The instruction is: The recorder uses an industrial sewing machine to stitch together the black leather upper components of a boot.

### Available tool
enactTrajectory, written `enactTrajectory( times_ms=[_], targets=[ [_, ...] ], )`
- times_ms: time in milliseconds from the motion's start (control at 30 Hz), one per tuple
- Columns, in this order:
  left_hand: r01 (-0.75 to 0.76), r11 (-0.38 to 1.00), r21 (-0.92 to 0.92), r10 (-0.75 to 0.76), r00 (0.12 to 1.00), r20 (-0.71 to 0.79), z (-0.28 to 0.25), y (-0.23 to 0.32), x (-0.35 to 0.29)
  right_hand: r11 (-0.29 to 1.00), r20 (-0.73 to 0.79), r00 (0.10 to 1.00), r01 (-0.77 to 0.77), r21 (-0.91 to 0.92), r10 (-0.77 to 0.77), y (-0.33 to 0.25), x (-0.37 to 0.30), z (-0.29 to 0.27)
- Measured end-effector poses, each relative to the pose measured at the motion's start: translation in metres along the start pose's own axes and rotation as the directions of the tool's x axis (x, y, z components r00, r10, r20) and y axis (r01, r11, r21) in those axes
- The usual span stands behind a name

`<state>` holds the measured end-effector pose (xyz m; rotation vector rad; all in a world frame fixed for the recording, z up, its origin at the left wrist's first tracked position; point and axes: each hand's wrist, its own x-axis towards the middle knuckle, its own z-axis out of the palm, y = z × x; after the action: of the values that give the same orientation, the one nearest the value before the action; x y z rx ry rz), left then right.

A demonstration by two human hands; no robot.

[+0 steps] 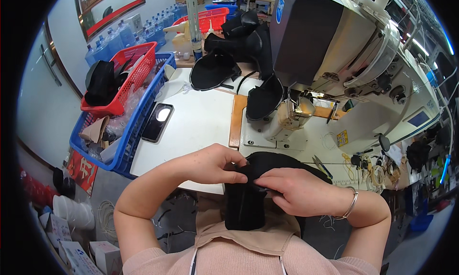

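At 5 o'clock in my view lies the soft black piece (245,210); my left hand (215,165), toward 7, and right hand (303,191), at 4, both pinch it between thumb and fingers. The sewing machine (330,40) stands at 2, a phone (157,124) at 9.

Near: one left hand (215,165), one right hand (306,191), one bracelet (354,202). Left: one phone (154,127). Two red baskets (136,79), one left, one far. Right: one sewing machine (337,43).
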<state>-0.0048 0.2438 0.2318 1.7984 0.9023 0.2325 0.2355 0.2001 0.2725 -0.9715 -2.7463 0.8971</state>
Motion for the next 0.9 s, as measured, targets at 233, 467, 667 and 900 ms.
enactTrajectory(
  times_ms=[233, 467, 667, 900],
  targets=[
    [0.005, 0.999, -0.047, -0.004, 1.000, 0.025, -0.001, -0.003, 0.010, 0.999, -0.015, 1.000, 0.012, -0.050, -0.013, 0.001, 0.002, 0.003],
    [-0.222, 0.974, -0.037, 0.214, 0.966, -0.142, 0.012, -0.006, 0.007, 0.965, 0.077, 0.994, -0.090, 0.248, 0.073, 0.017, 0.005, -0.003],
    [-0.318, 0.948, 0.024, 0.314, 0.919, -0.239, 0.023, -0.003, 0.009, 0.990, 0.022, 0.998, -0.058, -0.130, 0.062, 0.004, -0.006, -0.004],
    [-0.420, 0.871, -0.256, 0.247, 0.824, -0.510, 0.060, 0.019, 0.069, 0.883, -0.156, 0.979, -0.186, -0.431, 0.131, 0.026, -0.033, -0.070]
  ],
)
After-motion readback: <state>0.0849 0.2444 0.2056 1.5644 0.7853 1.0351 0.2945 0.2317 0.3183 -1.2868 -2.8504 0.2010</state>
